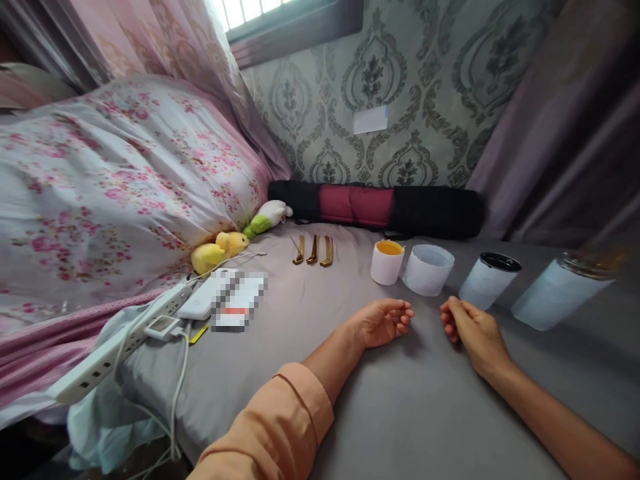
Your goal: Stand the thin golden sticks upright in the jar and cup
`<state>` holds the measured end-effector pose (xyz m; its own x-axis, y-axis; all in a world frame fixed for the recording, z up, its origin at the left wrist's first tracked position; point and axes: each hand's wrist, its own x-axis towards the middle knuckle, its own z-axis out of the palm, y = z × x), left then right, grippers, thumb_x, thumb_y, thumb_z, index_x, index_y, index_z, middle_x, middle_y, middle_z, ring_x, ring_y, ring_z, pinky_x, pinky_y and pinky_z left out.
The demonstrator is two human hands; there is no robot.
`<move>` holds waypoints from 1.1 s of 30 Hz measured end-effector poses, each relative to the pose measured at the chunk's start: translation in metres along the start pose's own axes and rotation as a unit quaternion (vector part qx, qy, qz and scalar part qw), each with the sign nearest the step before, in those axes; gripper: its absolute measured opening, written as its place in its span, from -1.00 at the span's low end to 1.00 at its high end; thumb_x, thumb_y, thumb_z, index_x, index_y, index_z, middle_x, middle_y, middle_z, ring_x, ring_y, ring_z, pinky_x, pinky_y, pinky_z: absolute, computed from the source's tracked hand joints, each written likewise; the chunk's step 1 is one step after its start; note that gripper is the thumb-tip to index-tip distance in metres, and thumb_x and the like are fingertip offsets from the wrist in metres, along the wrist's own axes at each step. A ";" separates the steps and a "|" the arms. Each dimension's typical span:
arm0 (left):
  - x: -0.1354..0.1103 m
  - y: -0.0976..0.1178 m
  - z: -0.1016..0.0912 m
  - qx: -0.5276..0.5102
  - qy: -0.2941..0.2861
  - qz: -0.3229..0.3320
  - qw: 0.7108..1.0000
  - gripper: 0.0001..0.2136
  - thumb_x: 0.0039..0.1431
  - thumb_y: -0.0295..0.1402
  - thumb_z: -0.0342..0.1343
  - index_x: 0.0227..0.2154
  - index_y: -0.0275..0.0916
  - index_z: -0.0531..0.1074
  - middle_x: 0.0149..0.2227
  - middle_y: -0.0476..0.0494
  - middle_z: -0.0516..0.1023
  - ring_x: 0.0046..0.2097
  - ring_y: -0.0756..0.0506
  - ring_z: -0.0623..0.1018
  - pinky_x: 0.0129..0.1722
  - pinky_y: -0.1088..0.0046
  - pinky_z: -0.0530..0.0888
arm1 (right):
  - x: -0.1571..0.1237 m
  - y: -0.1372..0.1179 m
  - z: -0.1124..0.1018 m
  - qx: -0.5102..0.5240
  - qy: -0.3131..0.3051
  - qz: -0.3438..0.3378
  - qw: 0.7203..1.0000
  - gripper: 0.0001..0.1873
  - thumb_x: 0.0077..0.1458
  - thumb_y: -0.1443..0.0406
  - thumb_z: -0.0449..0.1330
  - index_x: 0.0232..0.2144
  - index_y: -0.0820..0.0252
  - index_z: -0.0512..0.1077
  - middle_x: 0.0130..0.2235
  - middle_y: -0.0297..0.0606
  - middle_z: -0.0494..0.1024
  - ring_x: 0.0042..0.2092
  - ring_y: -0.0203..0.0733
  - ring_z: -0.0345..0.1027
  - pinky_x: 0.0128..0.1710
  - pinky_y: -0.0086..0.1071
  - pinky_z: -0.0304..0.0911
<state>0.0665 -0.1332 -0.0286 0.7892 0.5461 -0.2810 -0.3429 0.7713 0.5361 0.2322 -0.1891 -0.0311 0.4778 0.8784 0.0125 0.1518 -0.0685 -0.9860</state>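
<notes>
My left hand (385, 322) rests on the grey sheet (425, 400), palm sideways, with its fingers loosely bent and nothing in them. Opposite it, my right hand (475, 331) lies with fingers curled in and the thumb against them; no object shows in it. Just beyond the hands stand a white-wrapped cup with a yellow inside (386, 265) and a wider white paper-wrapped ring or tub (429, 273). A white-wrapped can with a black rim (483, 283) is nearest my right hand. Farther right is a taller white-wrapped jar with a shiny metallic top (557, 297).
Three gold-coloured bent metal pieces (313, 250) lie in a row. At left are a power strip (115, 350), a white power bank (207, 297), a blurred-out flat object (243, 303), cables and plush toys (217, 252). A black-and-maroon long bag (357, 205) lies along the wall.
</notes>
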 end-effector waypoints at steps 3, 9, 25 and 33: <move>-0.002 0.001 0.003 0.008 0.006 -0.001 1.000 -0.97 -0.02 -0.53 0.03 -0.47 -0.39 0.35 -0.51 -0.07 0.40 -0.54 0.12 0.34 -0.58 0.63 0.21 | -0.001 0.000 0.000 -0.014 -0.009 -0.015 1.000 -0.61 -0.07 0.01 0.07 -0.50 0.25 0.35 -0.59 -0.33 0.32 -0.66 -0.43 0.12 -0.73 -0.55 0.03; -0.004 0.005 0.003 0.029 0.039 0.034 0.998 -0.90 -0.08 -0.61 0.01 -0.45 -0.37 0.36 -0.51 -0.06 0.40 -0.54 0.12 0.34 -0.57 0.63 0.22 | -0.002 -0.001 0.001 -0.024 -0.019 -0.025 0.999 -0.59 -0.07 -0.01 0.05 -0.50 0.26 0.35 -0.58 -0.32 0.33 -0.65 -0.42 0.13 -0.72 -0.55 0.03; -0.020 0.016 0.000 0.112 0.060 0.149 0.981 -0.83 -0.12 -0.43 0.19 -0.41 -0.36 0.38 -0.51 -0.05 0.36 -0.55 0.14 0.30 -0.56 0.63 0.18 | 0.000 0.010 0.000 -0.027 -0.031 -0.050 0.998 -0.57 -0.04 -0.03 0.00 -0.51 0.23 0.33 -0.59 -0.33 0.34 -0.64 -0.39 0.14 -0.70 -0.52 0.00; -0.024 0.017 0.000 0.118 0.057 0.149 0.980 -0.82 -0.10 -0.40 0.19 -0.41 -0.37 0.38 -0.51 -0.07 0.35 -0.55 0.14 0.29 -0.58 0.65 0.15 | -0.001 0.007 0.000 -0.027 -0.040 -0.031 0.998 -0.60 -0.01 -0.01 -0.02 -0.52 0.20 0.31 -0.59 -0.32 0.34 -0.62 -0.36 0.13 -0.67 -0.50 0.02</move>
<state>0.0422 -0.1334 -0.0126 0.6051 0.7792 -0.1632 -0.4125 0.4822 0.7729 0.2324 -0.1905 -0.0378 0.3967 0.9161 0.0574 0.2258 -0.0368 -0.9735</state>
